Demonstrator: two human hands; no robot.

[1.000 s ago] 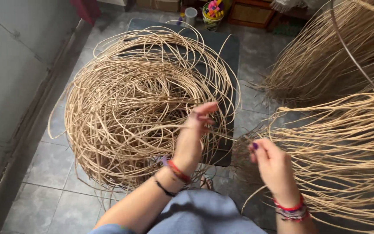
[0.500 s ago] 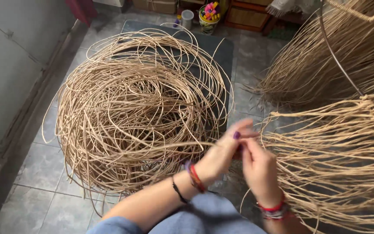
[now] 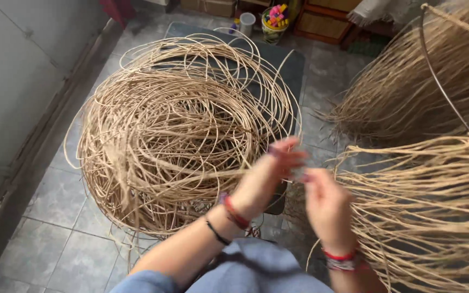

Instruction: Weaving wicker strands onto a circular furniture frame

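Observation:
A big loose coil of tan rattan cane (image 3: 175, 130) lies on the tiled floor in front of me. My left hand (image 3: 267, 176), with a red bracelet and a black band on the wrist, is raised at the coil's right edge. Its fingers point up and right and are blurred by motion. My right hand (image 3: 327, 209), with red bracelets on the wrist, is just to the right of it, next to a fan of cane strands (image 3: 430, 206) that hang from a frame. Blur hides whether either hand pinches a strand.
A thin metal hoop (image 3: 441, 81) crosses a second mass of cane strands (image 3: 408, 92) at the upper right. A dark mat (image 3: 294, 62) lies under the coil. At the far end stand a white cup (image 3: 247, 23), a tub of coloured items (image 3: 276, 19) and wooden furniture (image 3: 321, 21). A grey wall (image 3: 12, 81) runs along the left.
The hands, pressed together at a strand half a second ago, have drawn slightly apart and are moving fast. A second ago the left hand was up on the coil.

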